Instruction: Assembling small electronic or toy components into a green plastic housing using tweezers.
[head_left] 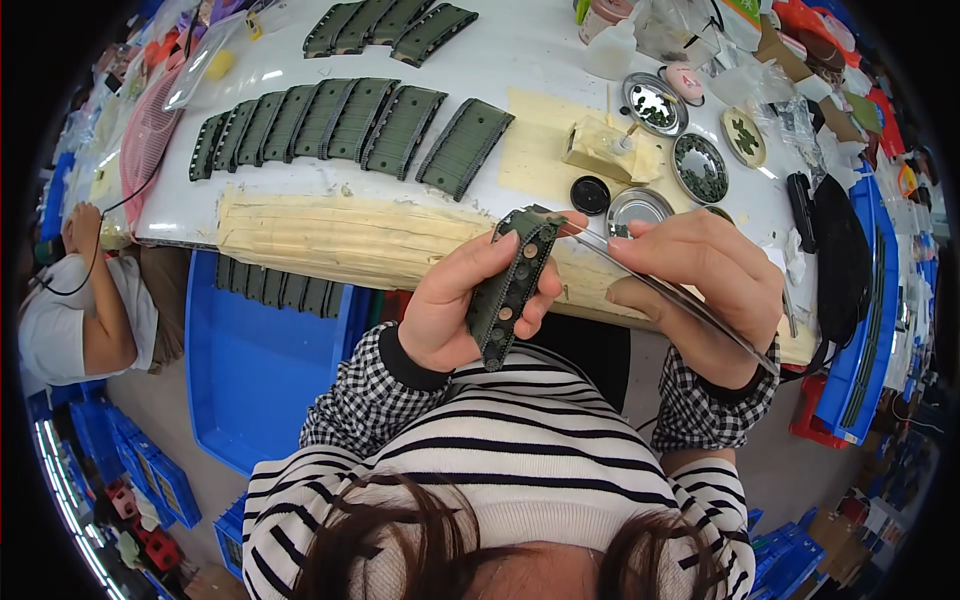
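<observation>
L hand (440, 310) grips dark-green, studded, plastic-looking strip (510, 290), studs up, prob. for access; R hand (715, 270) pinches slim silver metal tweezers (690, 303).

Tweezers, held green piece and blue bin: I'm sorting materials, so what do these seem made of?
Tweezers: probably steel, smooth; grey with a metallic shine. Green piece: matte plastic or coated metal; its dull colour leaves it open. Blue bin: likely moulded plastic, satin; uniform colour, smooth walls.

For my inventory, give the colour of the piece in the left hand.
The piece is dark green, best seen in the head view.
</observation>
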